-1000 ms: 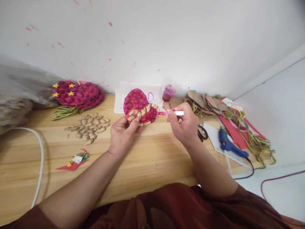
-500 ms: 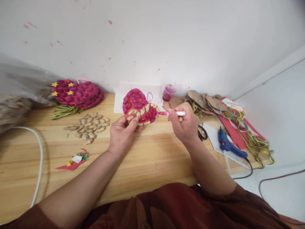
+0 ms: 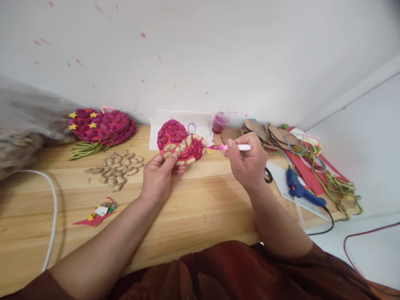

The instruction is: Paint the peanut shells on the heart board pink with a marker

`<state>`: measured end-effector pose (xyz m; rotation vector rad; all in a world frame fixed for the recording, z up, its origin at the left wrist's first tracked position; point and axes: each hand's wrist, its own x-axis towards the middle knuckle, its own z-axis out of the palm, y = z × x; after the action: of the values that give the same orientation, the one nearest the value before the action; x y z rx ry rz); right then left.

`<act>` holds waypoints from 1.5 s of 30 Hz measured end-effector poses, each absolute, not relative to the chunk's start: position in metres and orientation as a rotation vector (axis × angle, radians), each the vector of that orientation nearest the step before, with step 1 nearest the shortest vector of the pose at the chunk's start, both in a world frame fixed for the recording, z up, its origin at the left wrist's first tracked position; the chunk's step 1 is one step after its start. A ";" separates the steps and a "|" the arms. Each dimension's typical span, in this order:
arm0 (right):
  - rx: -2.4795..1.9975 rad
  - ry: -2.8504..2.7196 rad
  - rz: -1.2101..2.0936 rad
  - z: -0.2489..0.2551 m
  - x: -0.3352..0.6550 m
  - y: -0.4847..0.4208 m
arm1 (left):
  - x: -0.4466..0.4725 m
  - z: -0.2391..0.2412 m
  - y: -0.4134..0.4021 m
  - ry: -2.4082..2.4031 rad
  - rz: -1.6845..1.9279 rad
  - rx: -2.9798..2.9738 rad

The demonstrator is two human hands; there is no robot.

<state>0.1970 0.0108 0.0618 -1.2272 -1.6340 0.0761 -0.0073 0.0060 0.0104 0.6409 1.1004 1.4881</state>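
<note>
My left hand [image 3: 159, 175] grips the lower left edge of a gourd-shaped red board [image 3: 174, 155] covered with peanuts, thumb on top. Its larger lobe has mostly magenta-painted peanuts; others along the middle and right rim are still plain tan. In my right hand [image 3: 248, 162] is a white-handled paintbrush [image 3: 239, 147], held in a pinch. The brush's magenta-stained tip points left, just right of the board's right rim; whether it touches cannot be told. Behind them stands a clear plastic cup [image 3: 220, 123] of magenta paint. Loose peanuts [image 3: 118, 168] lie to the left on the wooden table [image 3: 193, 204].
Finished-looking magenta peanut boards [image 3: 103, 127] are stacked at back left beside a plastic bag [image 3: 18, 146]. Brown cardboard shapes [image 3: 278, 135], a blue glue gun [image 3: 301, 189] and green cords [image 3: 336, 187] lie right. Paper scraps [image 3: 98, 212] and a white cable [image 3: 53, 208] sit left.
The brush and my right hand have shifted right, away from the board's painted area toward its rim. The board has moved slightly left with my left hand.
</note>
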 end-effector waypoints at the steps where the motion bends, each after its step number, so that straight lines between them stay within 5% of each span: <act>1: -1.224 -1.636 0.093 0.062 0.197 0.011 | -0.008 0.011 0.006 1.095 1.484 0.642; 45: -1.034 -1.573 0.436 0.067 0.202 0.014 | -0.011 0.012 0.009 1.022 1.437 0.549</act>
<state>0.2020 0.0145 0.0672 -1.0338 -1.5732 0.4356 -0.0107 0.0091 0.0122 0.5494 1.0222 1.4367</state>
